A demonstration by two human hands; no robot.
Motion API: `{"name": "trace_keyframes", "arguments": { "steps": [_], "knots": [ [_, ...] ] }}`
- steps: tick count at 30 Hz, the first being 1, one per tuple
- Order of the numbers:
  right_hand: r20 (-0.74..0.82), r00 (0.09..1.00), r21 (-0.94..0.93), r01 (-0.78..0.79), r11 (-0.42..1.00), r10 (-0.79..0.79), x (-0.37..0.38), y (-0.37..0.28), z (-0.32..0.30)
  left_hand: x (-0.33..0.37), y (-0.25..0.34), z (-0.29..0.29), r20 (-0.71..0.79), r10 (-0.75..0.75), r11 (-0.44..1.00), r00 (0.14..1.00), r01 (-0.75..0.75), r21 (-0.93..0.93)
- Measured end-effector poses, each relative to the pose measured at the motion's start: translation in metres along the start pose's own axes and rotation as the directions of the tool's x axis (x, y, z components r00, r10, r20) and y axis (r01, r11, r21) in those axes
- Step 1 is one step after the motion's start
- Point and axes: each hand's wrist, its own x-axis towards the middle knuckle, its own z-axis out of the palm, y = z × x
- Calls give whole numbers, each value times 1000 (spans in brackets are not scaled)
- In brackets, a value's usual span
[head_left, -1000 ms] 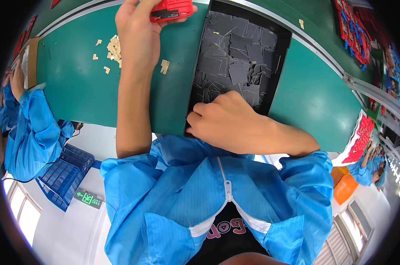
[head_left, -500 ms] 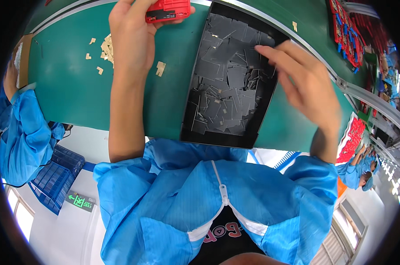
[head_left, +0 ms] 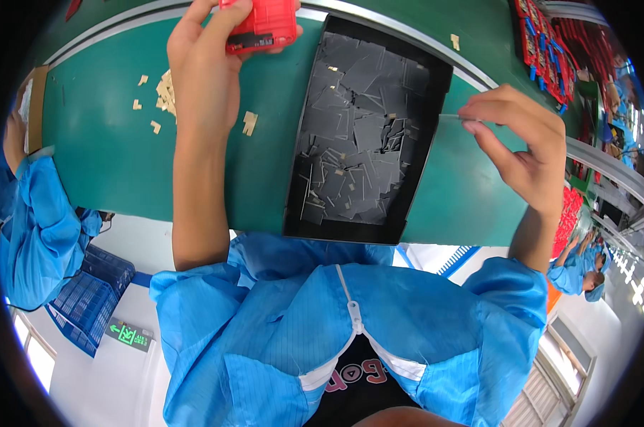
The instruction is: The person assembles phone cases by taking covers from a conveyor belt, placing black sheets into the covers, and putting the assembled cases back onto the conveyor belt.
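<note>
At the top of the view my left hand [head_left: 207,64] is closed around a red plastic casing [head_left: 273,27], which has a black piece along its lower edge. Thumb and fingertips of my right hand [head_left: 525,142] pinch a thin, pale, straight piece [head_left: 450,116]; it looks like a thin sheet seen edge-on, though I cannot be sure. That hand is just right of a black tray [head_left: 293,206], and the piece's tip reaches toward the tray's right wall. Inside the tray lie many dark grey thin sheets [head_left: 368,135], jumbled at all angles, with small gold bits among them.
Small gold pieces [head_left: 165,92] are piled left of my left forearm, and one gold piece [head_left: 249,122] lies nearer the tray. Red parts with blue bits [head_left: 546,53] stand at the far right. A co-worker in a blue sleeve [head_left: 41,228] sits at the left.
My right hand has moved from over the tray to its right side, and the thin piece now shows in its fingers. My left hand and the red casing have shifted slightly left and down.
</note>
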Motion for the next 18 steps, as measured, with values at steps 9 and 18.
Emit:
{"name": "trace_keyframes", "arguments": {
  "steps": [9,18],
  "knots": [
    [-372,843,678,-39,734,389,-4,-16,64,-20,1,21,299,-86,996,950,74,53],
    [-445,701,776,-9,631,557,1,-34,77,-38,-7,34,401,-128,992,907,113,60]
  ]
}}
